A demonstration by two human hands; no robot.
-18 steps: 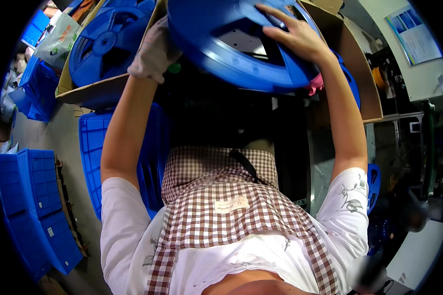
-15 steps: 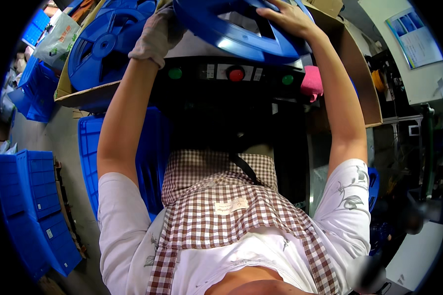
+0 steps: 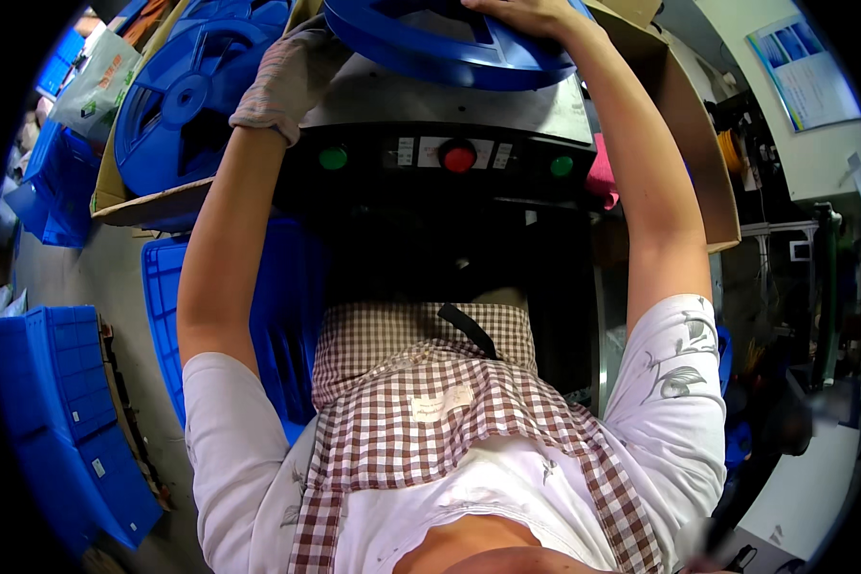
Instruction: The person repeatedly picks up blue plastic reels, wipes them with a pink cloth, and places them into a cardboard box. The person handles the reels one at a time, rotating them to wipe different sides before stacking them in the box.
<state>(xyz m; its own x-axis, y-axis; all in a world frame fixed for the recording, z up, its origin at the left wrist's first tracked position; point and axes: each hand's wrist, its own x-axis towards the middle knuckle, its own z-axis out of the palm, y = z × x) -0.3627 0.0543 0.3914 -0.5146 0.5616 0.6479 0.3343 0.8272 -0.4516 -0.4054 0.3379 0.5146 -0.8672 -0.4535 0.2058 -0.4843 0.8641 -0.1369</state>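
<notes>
- The left corner of the worktop (image 3: 421, 107) is flanked by a cardboard box (image 3: 153, 203), in which other blue reels (image 3: 184, 99) are stacked; the near corner of that box is crossed by the left forearm (image 3: 215, 239).
- The right side is bordered by an open carton (image 3: 703, 163), partly hidden by the right forearm (image 3: 662, 182).
- Just beside the front right corner, a pink cloth (image 3: 601, 174) is partly covered by the same forearm.
- Below the front edge, a red button (image 3: 457, 156) is set between two green buttons (image 3: 333, 158) on a dark panel.
- Under the left box, a blue crate (image 3: 166, 287) is placed; farther left, stacked crates (image 3: 72, 359) are seen on the floor.
- A blue reel (image 3: 440, 63) is held over the worktop, its far part hidden; whether the surface is touched cannot be told.
- The reel's open face is turned upward and its near rim toward the apron (image 3: 402, 421), dipping slightly rightward; being round, no long axis is shown.
- The reel's left rim is grasped by the gloved left hand (image 3: 282, 88), fingertips hidden.
- Its right side is gripped from above by the bare right hand (image 3: 531, 13), partly cut off by the upper edge.
</notes>
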